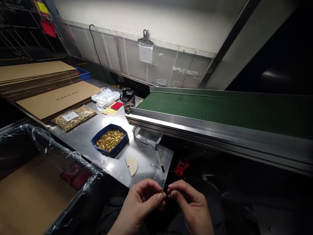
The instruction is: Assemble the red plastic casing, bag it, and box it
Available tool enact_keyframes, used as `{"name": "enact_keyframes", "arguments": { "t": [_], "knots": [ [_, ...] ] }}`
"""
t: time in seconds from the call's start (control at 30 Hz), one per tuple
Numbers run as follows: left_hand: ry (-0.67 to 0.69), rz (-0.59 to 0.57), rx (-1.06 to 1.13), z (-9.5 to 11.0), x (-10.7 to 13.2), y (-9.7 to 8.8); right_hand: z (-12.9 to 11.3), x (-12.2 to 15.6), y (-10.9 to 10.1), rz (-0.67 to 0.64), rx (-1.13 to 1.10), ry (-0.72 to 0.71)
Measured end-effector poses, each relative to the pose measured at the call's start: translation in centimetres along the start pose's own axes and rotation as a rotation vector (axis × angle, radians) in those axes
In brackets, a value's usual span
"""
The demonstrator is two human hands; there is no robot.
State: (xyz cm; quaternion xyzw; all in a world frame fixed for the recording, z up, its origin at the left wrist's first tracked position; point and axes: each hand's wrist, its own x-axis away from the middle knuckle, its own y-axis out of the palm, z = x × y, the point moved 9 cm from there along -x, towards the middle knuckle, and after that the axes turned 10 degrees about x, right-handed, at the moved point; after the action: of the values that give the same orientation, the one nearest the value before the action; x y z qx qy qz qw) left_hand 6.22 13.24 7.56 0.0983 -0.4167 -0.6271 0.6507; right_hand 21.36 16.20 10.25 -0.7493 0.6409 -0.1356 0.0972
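Observation:
Just past the table's near edge, my left hand (pixel 143 204) is closed, thumb and fingers pinched together. Facing it, my right hand (pixel 192 204) is also curled into a pinch, its fingertips close to those of the left. Whatever sits between the fingertips is too small or hidden to name. Beyond the hands lie a pale half-round piece (pixel 132 165) with a small notch, a dark-tipped slim tool (pixel 160 161) and a small metal piece (pixel 154 167). Farther back, a blue tray (pixel 123 142) holds many small gold-coloured metal parts (pixel 110 139).
A green conveyor belt (pixel 186 104) runs off to the right. On the steel table (pixel 83 143) are a bag of parts (pixel 74 118), flat cardboard (pixel 58 98), a plastic bag (pixel 105 98) and a dark jug (pixel 127 99). A plastic-lined box (pixel 36 195) stands at left.

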Motion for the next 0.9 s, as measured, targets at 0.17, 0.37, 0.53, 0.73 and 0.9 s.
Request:
{"name": "enact_keyframes", "arguments": {
  "t": [0.17, 0.37, 0.53, 0.73, 0.9],
  "knots": [
    [0.372, -0.026, -0.440, 2.5, 0.8, 1.7, 2.7, 1.0, 0.9, -0.075, -0.304, 0.193],
    [0.713, -0.194, -0.763, 3.4, 2.3, 4.1, 4.2, 1.6, 1.2, -0.087, -0.425, 0.254],
    [0.839, -0.161, -0.788, 3.0, 2.7, 4.3, 4.0, 2.0, 1.1, -0.084, -0.435, 0.252],
    [0.961, -0.195, -0.853, 2.7, 3.1, 4.8, 2.9, 2.0, 0.5, -0.138, -0.374, 0.228],
    [1.081, -0.284, -0.869, 2.5, 3.6, 5.6, 2.8, 2.3, -0.5, -0.068, -0.320, 0.269]
  ]
}}
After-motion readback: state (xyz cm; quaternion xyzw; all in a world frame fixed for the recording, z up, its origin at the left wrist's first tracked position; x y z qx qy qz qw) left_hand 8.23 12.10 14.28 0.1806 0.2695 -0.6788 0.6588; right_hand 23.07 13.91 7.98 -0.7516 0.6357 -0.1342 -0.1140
